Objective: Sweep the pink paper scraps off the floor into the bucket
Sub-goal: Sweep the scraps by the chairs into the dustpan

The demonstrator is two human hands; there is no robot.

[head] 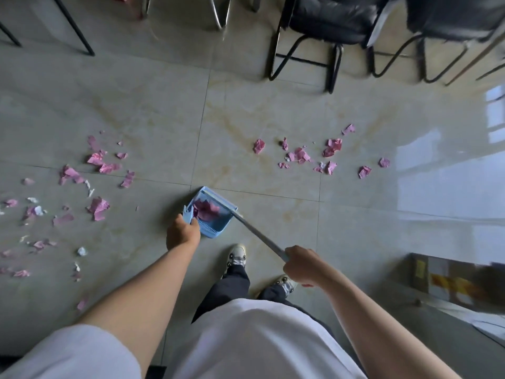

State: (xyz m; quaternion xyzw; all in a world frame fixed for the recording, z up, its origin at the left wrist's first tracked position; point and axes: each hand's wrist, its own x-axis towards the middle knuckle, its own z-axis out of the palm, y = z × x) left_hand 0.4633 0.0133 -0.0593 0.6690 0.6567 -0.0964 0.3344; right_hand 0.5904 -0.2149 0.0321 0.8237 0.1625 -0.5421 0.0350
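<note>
A light blue dustpan (pixel 216 225) sits low over the tiled floor in front of my feet, with several pink paper scraps (pixel 206 209) inside it. My left hand (pixel 182 233) grips the dustpan's handle at its left side. My right hand (pixel 306 265) grips a grey broom handle (pixel 259 236); its blue head (pixel 221 199) lies along the dustpan's far edge. More pink paper scraps lie on the floor in a left patch (pixel 98 160) and a right patch (pixel 300 155). No bucket is in view.
Black chairs (pixel 328 26) with metal legs stand at the back right. Thin black table legs (pixel 79 31) are at the back left. A cardboard box (pixel 448 280) sits low on the right. My shoes (pixel 237 255) are just behind the dustpan.
</note>
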